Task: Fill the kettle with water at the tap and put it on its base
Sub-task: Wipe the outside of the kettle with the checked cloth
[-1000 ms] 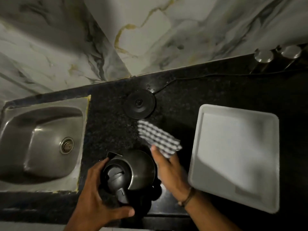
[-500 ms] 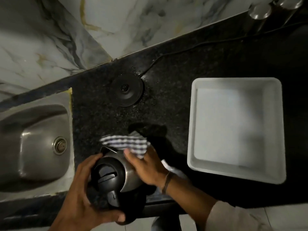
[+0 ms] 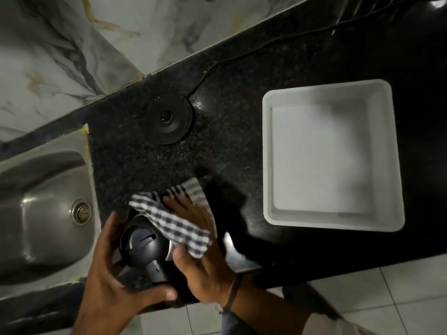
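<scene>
From the head camera I look straight down on a dark counter [image 3: 242, 131]. The kettle [image 3: 145, 245] stands at the near edge, just right of the steel sink [image 3: 46, 213], its black lid shut and its handle pointing toward me. My left hand [image 3: 113, 284] is wrapped round the kettle's left side and handle, fingers curled on the body and thumb lying across below the handle, so it holds the kettle steady. My right hand [image 3: 200, 250] presses a checked cloth [image 3: 174, 218] against the kettle's right flank; the fingers are spread fairly wide and flat over the cloth, with the thumb hooked under its near corner. The round black base [image 3: 169, 118] sits empty farther back on the counter, well apart from the kettle, its cord running off to the far right. A white tray [image 3: 271, 151] lies to the right, clear of both. I cannot see a tap anywhere in this view.

I judge the step in hand to be drying the outside of the kettle, probably after filling, though I cannot see inside it. The next move calls for putting the cloth aside, lifting the kettle by its handle, carrying it to the far side and lowering it centred on the base's middle pin, kept level so nothing spills.
</scene>
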